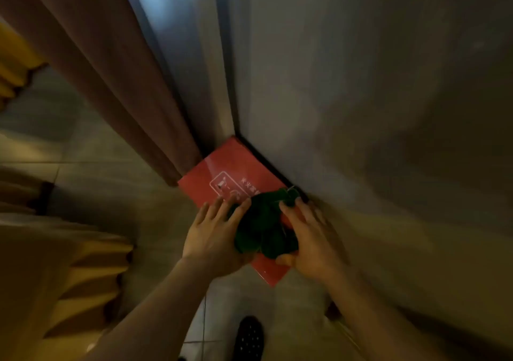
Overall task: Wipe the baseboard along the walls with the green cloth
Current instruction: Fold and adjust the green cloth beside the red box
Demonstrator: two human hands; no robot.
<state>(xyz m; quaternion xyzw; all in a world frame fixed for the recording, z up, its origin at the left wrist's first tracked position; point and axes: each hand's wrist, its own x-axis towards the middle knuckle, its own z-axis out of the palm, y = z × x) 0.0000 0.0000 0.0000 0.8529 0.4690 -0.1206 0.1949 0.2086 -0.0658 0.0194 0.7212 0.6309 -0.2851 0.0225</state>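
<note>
Head view: The green cloth (pixel 263 227) was bunched between both hands, resting on top of a red box (pixel 236 177) that stood in the room corner beside a brown curtain (pixel 116 82). The left hand (pixel 213 235) lay flat against the cloth's left side, fingers extended and spread. The right hand (pixel 311 238) cupped the cloth's right side, fingers curled over it and thumb beneath.

The dark baseboard (pixel 266 163) ran diagonally along the foot of the grey wall (pixel 361 110), from the corner down toward the right hand. Its long axis passed just ahead of the right fingertips, so the right hand was the nearer. Both forearms reached forward and down. Motion blur obscured finer contact detail.
</note>
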